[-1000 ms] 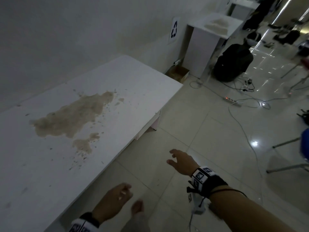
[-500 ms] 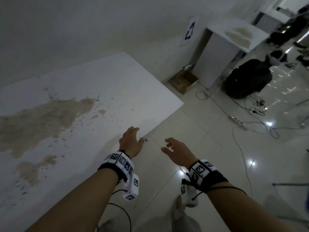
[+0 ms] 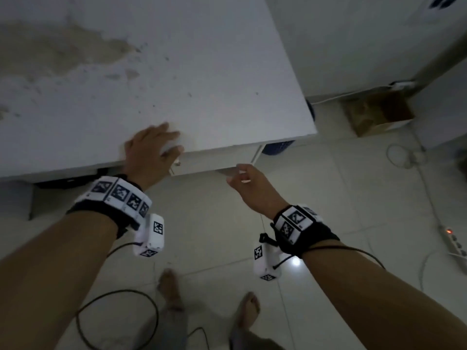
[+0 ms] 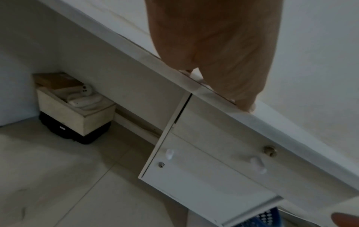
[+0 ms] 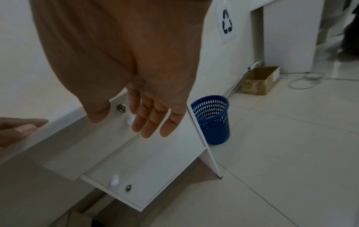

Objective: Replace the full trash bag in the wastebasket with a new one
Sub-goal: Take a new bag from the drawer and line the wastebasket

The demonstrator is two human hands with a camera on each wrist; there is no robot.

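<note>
Head view: I see my left hand [image 3: 151, 152] laid flat on the front edge of the white worktop [image 3: 202, 72], near its right front corner, fingers straight and spread, fingertips over the rim. My right hand [image 3: 249, 184] hangs in the air just in front of the worktop's front edge, below the rim, holding nothing, fingers loosely extended.

Right wrist view: I see the right hand [image 5: 147, 98] spread, palm toward the drawer front [image 5: 155, 147], with the fingertips [image 5: 147, 130] close to the drawer front; contact cannot be confirmed. A keyhole lock [image 5: 120, 108] sits just beside the thumb. A second lock [image 5: 128, 187] and a small white knob [image 5: 114, 181] sit on the lower door.

The wastebasket [image 5: 211, 119] is a blue perforated plastic bin. It stands upright on the tiled floor [image 5: 291, 153], behind the white side panel at the right end of the worktop, near the wall. In the head view only part of the wastebasket [image 3: 278, 146] shows below the right front corner. Whether it holds a bag I cannot tell.

A brown cardboard box [image 5: 260, 79] lies on the floor near the wall, beyond the wastebasket. A recycling sign [image 5: 227, 23] is fixed to the wall above.

Left wrist view: the left hand [image 4: 213, 53] presses on the worktop edge above the drawer [image 4: 223, 138]. A white open box [image 4: 75, 110] stands on the floor under the worktop, to the left.
</note>
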